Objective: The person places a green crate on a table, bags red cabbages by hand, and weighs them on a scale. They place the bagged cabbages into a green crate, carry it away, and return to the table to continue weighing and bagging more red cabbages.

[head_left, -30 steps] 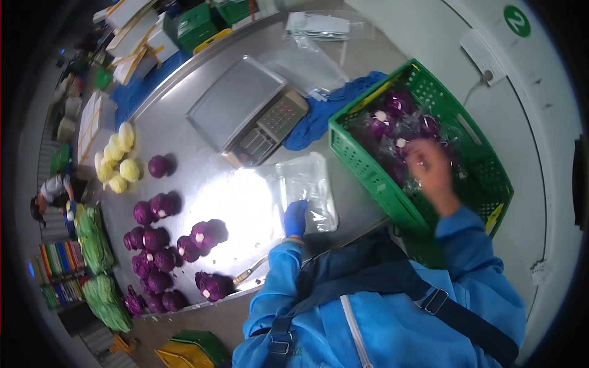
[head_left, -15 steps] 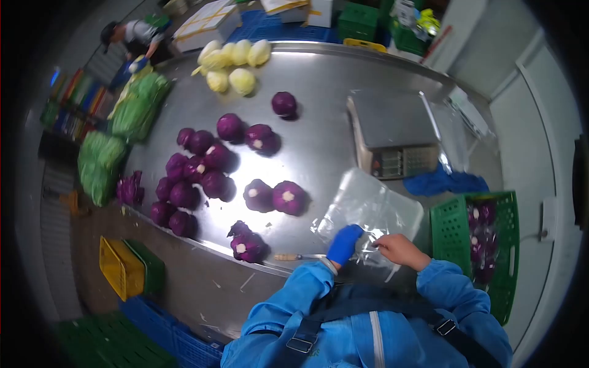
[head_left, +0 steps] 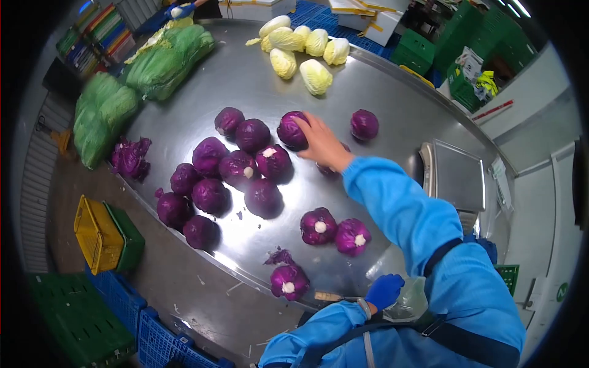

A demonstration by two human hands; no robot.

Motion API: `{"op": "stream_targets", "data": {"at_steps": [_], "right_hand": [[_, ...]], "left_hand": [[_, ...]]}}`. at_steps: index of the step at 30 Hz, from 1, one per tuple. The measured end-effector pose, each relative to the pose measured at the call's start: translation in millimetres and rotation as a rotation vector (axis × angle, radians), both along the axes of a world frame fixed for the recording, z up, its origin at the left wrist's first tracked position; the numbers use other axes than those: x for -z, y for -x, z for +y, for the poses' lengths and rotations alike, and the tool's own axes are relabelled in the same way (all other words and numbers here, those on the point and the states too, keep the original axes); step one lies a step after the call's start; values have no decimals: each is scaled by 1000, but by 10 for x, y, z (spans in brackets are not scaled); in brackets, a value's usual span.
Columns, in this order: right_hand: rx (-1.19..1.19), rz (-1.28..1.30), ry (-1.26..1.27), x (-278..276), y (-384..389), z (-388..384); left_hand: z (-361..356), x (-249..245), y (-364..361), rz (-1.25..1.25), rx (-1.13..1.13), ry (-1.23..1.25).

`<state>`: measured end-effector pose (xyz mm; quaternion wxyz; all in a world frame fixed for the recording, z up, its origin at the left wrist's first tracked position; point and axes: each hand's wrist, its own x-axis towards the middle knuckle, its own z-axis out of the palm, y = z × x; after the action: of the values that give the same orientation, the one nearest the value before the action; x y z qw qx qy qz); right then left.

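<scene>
My right hand reaches far over the steel table, its fingers wrapped round the side of a purple cabbage. Low in the view, my left hand, in a blue glove, is closed on a clear plastic bag. A knife with a wooden handle lies beside that hand at the table's near edge. Left of the knife sits a trimmed purple cabbage, and two more rest above it. Several purple cabbages are grouped left of my right hand. Another one is partly hidden under my right wrist.
Pale napa cabbages lie at the table's far side, green net sacks at its far left. A scale stands right of my right arm. Yellow and green crates stand on the floor at left. Another person's gloved hand shows at the top.
My right hand has left the plastic bag and moved up and left onto a cabbage. The bag is now close to my body in my left hand. The view has shifted left.
</scene>
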<state>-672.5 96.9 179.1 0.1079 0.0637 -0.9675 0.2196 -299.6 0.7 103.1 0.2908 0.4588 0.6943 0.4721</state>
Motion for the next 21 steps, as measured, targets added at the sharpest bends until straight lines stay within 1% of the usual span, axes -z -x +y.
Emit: {"op": "stream_targets", "data": {"at_steps": [2, 3, 5, 6, 8, 9, 10, 11, 12, 14, 16, 18, 20, 21], "right_hand": [[52, -12, -202, 220, 484, -65], [89, -125, -147, 313, 656, -45], [168, -351, -36, 494, 921, 12], [202, -356, 80, 586, 1001, 61], [283, -349, 304, 718, 1125, 293], [228, -339, 523, 718, 1156, 421], [255, -411, 776, 728, 1069, 572], [279, -478, 1032, 291, 769, 499], [298, -539, 1287, 16, 466, 441], [133, -578, 1783, 47, -77, 591], [44, -513, 1939, -76, -1001, 648], [-193, -601, 2396, -84, -2070, 622], [331, -679, 2209, -405, -3022, 405], [571, -704, 2117, -530, -3479, 294]], "left_hand": [[-40, 140, -77, -119, -85, -94], [-55, 170, -71, -142, -39, -80], [-89, 235, -95, -60, -42, -82], [-115, 263, -109, -17, -39, -83], [-126, 337, -77, -65, -1, -81], [-128, 326, -32, -81, 26, -83], [-139, 301, 1, -103, 28, -64], [-150, 209, 65, -125, 31, -44], [-141, 131, 112, -149, 35, -26], [-112, 89, 136, -105, 75, -27], [-76, 0, 155, -63, 93, -35], [-76, -119, 253, -24, 95, -46], [-88, -4, 224, -77, 64, -193], [-120, 255, 31, -388, -7, -241]]}}
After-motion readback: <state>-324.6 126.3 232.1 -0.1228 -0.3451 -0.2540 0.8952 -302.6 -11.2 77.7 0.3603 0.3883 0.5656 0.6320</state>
